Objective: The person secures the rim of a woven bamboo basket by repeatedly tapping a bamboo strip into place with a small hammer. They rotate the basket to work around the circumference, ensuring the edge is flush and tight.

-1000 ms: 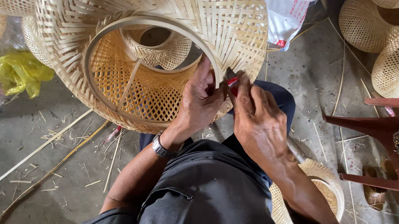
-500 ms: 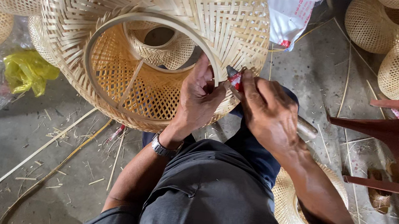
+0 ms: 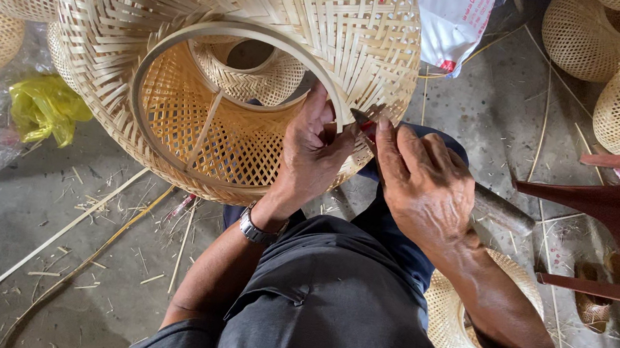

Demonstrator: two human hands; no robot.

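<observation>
Here your left hand (image 3: 310, 158) clamps the rim hoop of the large pale woven bamboo basket (image 3: 238, 53), tipped mouth-down over your knees so the edge faces you. Your right hand (image 3: 424, 185) is closed on a small red-handled cutting tool (image 3: 368, 126) at that rim. Its blade is hidden behind your fingers, and the basket's top is cut off.

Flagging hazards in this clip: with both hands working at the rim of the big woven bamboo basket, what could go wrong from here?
1. The right hand presses a red-handled tool against the bamboo rim hoop right beside the left hand; a slip could nick those fingers.
2. Raw strip ends on the woven basket could leave splinters in bare skin.
3. The basket seems steadied mainly by the left hand, so it might shift under pressure.
</observation>
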